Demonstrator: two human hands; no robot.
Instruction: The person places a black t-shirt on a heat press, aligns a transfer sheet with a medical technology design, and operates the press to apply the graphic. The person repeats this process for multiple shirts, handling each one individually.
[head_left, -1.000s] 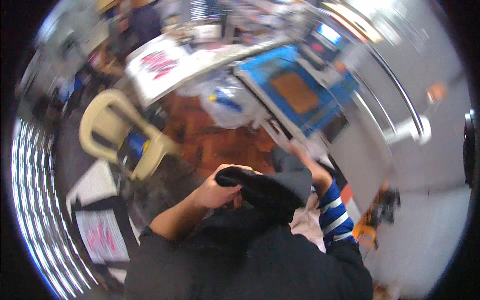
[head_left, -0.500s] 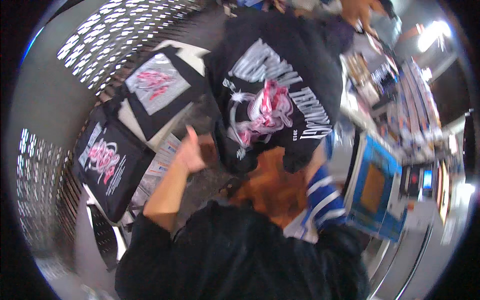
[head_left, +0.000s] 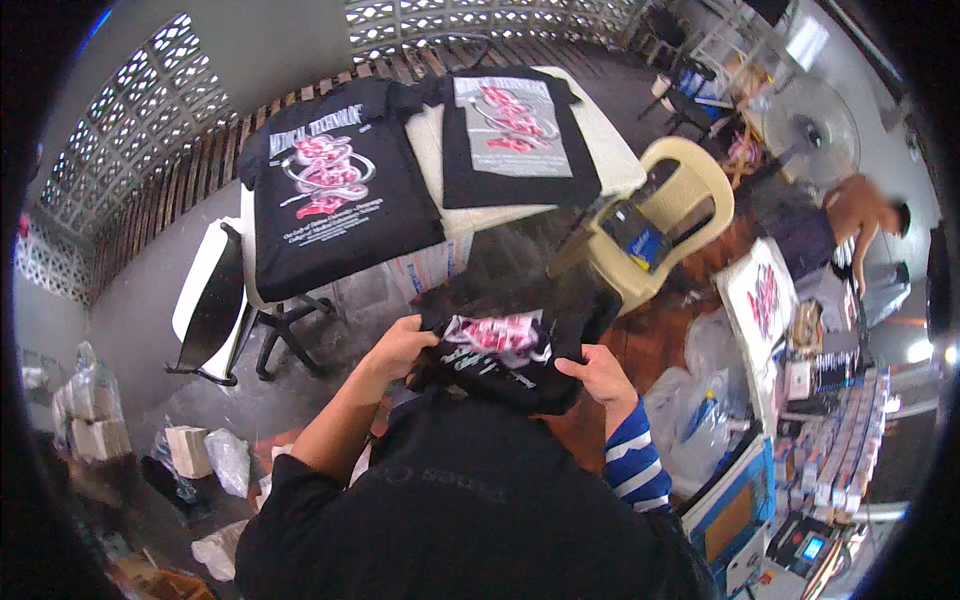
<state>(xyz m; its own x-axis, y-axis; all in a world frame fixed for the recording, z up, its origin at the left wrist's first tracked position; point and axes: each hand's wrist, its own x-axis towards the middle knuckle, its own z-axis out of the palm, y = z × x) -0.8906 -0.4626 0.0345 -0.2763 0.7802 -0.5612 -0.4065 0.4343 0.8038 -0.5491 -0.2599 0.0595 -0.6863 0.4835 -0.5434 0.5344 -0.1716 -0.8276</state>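
A black T-shirt with a pink and white print hangs bunched at waist height, pinched at its two sides by my left hand and my right hand. Beyond it, a pale table carries two black printed T-shirts laid flat: the left one with white lettering around a pink graphic, the right one with a pale rectangle over its print. The lower part of the shirt in my hands is partly hidden against my dark clothing.
A beige plastic chair holds a dark bag. An office chair stands left. A co-worker bends at the right beside a white printed board. A blue-framed machine is lower right; wrapped bundles lie lower left.
My view has swung left, toward the table. Half a second ago the shirt was flung out wide with my left hand open; now it is bunched lower and both hands grip it.
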